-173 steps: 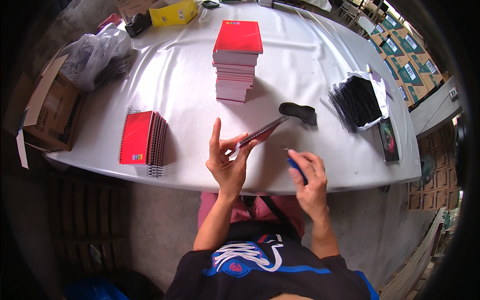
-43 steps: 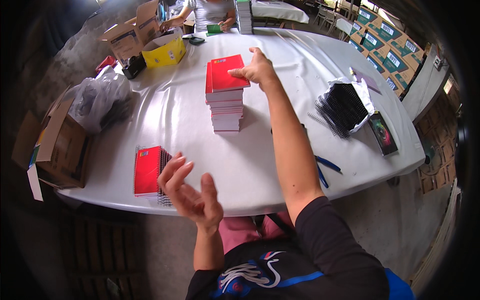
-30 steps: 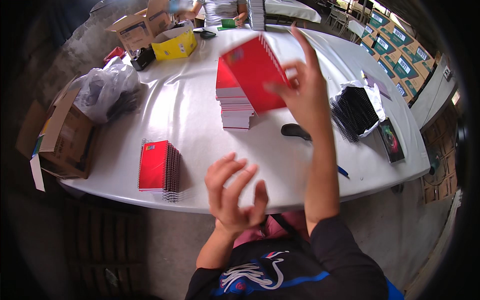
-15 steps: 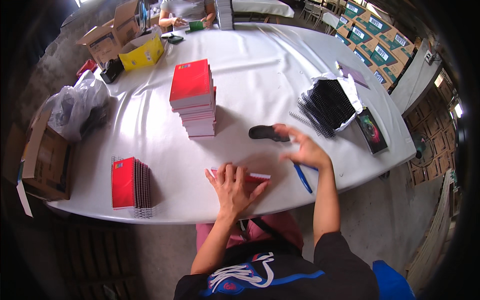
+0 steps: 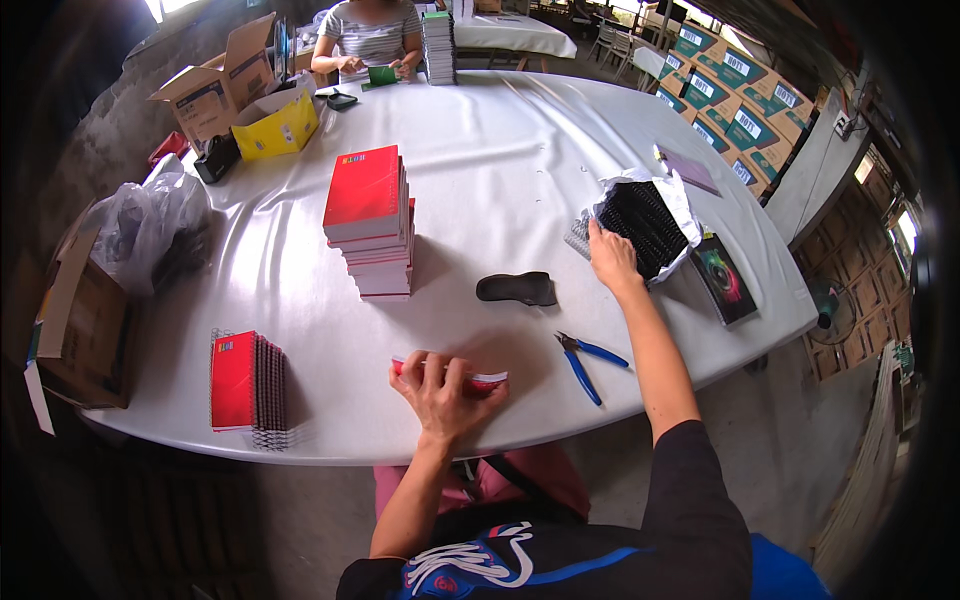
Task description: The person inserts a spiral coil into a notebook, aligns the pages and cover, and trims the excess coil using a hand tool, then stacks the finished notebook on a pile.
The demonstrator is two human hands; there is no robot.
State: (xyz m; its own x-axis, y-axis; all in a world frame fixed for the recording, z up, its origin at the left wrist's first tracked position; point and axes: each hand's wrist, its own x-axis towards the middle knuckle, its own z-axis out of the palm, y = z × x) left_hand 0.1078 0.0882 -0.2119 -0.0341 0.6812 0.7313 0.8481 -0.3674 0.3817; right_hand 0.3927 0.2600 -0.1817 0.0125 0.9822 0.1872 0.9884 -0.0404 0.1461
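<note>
Head view, looking down at our white table: nearest to us, our left hand lies fingers spread over a thin red notebook, pressing it flat at the near edge of the table rather than gripping it. Just to its right lie blue-handled pliers, untouched. To the left, at the near rim, a small row of red notebooks with wire spirals stands on edge.

Further out, our right arm stretches across to the right, and our right hand rests on a bundle of black binding coils lying on torn white wrapping; the fingers curl at the bundle's near edge, but we cannot tell whether they have closed on a coil. A black oval pad lies between that hand and a tall stack of red notebooks in the middle of the table. A dark book sits just right of the coils.

At the far left are a clear plastic bag, a yellow box and a cardboard box. At the far end another person sits with a green item in their hands
</note>
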